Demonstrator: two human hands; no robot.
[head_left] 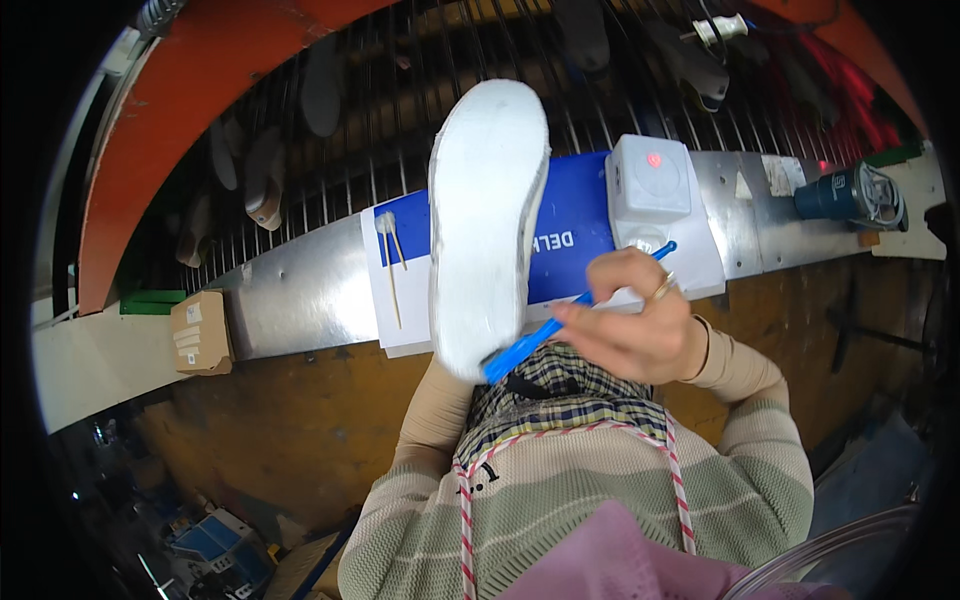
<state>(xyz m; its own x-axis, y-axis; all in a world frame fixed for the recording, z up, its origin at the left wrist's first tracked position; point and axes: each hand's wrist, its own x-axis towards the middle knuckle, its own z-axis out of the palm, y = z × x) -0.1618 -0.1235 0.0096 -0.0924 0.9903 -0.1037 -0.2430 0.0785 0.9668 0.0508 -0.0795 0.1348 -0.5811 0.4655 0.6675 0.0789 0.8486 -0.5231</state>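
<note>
A shoe [485, 230] is held up with its white sole toward me, its toe end away and its heel near my body. Behind it runs my left forearm [437, 415]; the left hand itself is hidden by the shoe, which rests on it above the bench. My right hand [637, 318], a ring on one finger, is closed around a slim blue brush [545, 342]. The brush slants down to the left, and its bristle end touches the edge of the sole at the heel.
Beyond the metal bench [300, 290], several shoes [265, 190] lie on a rack of rods [390, 150]. A blue and white board [575, 200] lies under a white plastic container [650, 180] and thin sticks [392, 270]. A dark blue tumbler [850, 196] stands right, a cardboard box [200, 333] left.
</note>
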